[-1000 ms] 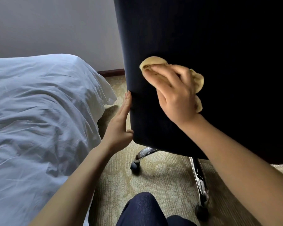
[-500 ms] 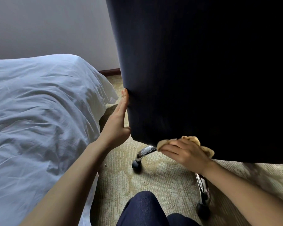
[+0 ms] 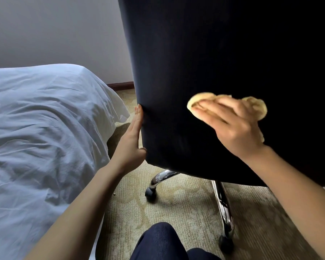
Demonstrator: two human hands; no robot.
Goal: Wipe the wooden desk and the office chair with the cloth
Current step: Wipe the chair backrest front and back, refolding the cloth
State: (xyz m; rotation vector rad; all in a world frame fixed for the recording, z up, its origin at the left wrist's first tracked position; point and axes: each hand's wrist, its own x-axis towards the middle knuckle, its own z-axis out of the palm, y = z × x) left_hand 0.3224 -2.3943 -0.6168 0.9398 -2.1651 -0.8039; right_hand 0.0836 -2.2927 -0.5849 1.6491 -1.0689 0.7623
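Observation:
The office chair's dark blue backrest point(image 3: 214, 53) fills the upper right, seen from behind. My right hand point(image 3: 233, 126) presses a bunched yellow cloth point(image 3: 194, 101) flat against the middle of the backrest, fingers stretched out over it and blurred by motion. My left hand point(image 3: 131, 139) lies with straight fingers along the backrest's lower left edge, thumb near the bottom corner. The wooden desk is out of view.
A bed with a rumpled white duvet point(image 3: 36, 128) stands close on the left. Under the backrest, chrome chair legs point(image 3: 223, 203) with black casters point(image 3: 150, 193) stand on patterned beige carpet point(image 3: 176, 203). My knee in dark trousers point(image 3: 158, 241) is at the bottom.
My right hand swept the cloth down to the backrest's bottom edge, then back up to its middle and further right. My left hand stayed on the left edge.

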